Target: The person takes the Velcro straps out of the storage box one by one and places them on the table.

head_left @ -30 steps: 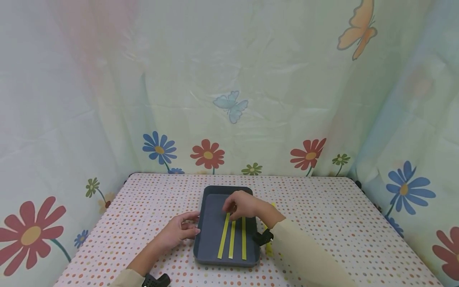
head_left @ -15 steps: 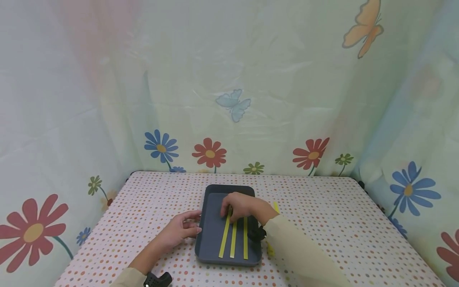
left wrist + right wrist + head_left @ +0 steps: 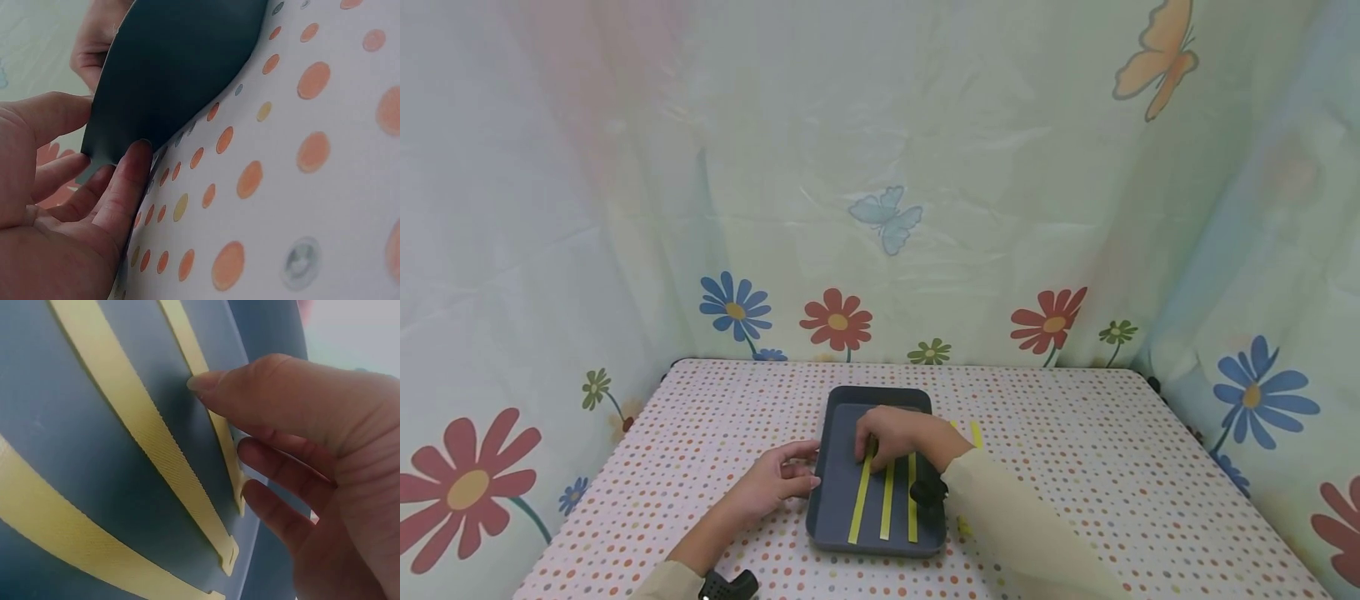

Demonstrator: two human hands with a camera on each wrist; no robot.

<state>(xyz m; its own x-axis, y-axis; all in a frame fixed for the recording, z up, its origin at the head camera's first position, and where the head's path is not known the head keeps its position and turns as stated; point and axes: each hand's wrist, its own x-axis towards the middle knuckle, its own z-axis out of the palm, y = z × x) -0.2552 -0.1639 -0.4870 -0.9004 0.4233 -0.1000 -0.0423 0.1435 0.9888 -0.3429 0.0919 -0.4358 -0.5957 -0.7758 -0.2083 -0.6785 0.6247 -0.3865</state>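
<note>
Left hand point(image 3: 778, 481): spread against the dark-grey rectangular tray point(image 3: 833, 504), likely steadying it.
Right hand point(image 3: 891, 435): pinches the leftmost flat, ribbed yellow strip point(image 3: 861, 504), apparently guiding it.

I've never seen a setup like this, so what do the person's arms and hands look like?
Plain cream fabric sleeves show on both arms, with a rounded black device near each wrist. The left hand and right hand are bare.

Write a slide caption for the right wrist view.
Right hand pinching a yellow strip, two more strips beside it in a gray tray.
</note>
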